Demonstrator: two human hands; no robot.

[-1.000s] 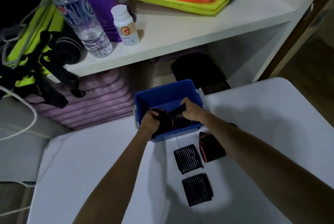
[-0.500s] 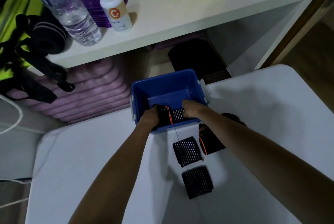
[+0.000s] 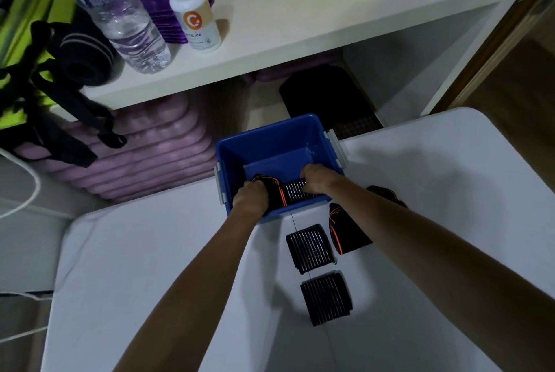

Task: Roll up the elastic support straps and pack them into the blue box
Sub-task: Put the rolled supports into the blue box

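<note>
The blue box [image 3: 270, 140] stands at the far edge of the white table [image 3: 150, 266]. Both my hands reach into it at its near wall. My left hand [image 3: 250, 198] grips the black, orange-trimmed end of a rolled strap [image 3: 277, 194]. My right hand [image 3: 315, 180] holds the ribbed black end of the same strap. On the table in front of the box lie two ribbed black strap pieces [image 3: 310, 248] [image 3: 326, 298], joined by a thin thread. A black strap with orange edging [image 3: 347, 232] lies under my right forearm, partly hidden.
Behind the table a white shelf [image 3: 300, 26] carries a water bottle [image 3: 120, 17], a white pill bottle [image 3: 193, 11], a purple container and yellow-orange mats. Black straps [image 3: 60, 95] hang off its left end. Purple foam rolls [image 3: 144, 155] and a black pad [image 3: 327, 98] sit below.
Both hands have moved the rolled strap from above the box rim down inside the box, against its near wall. The view has tilted slightly downward.
</note>
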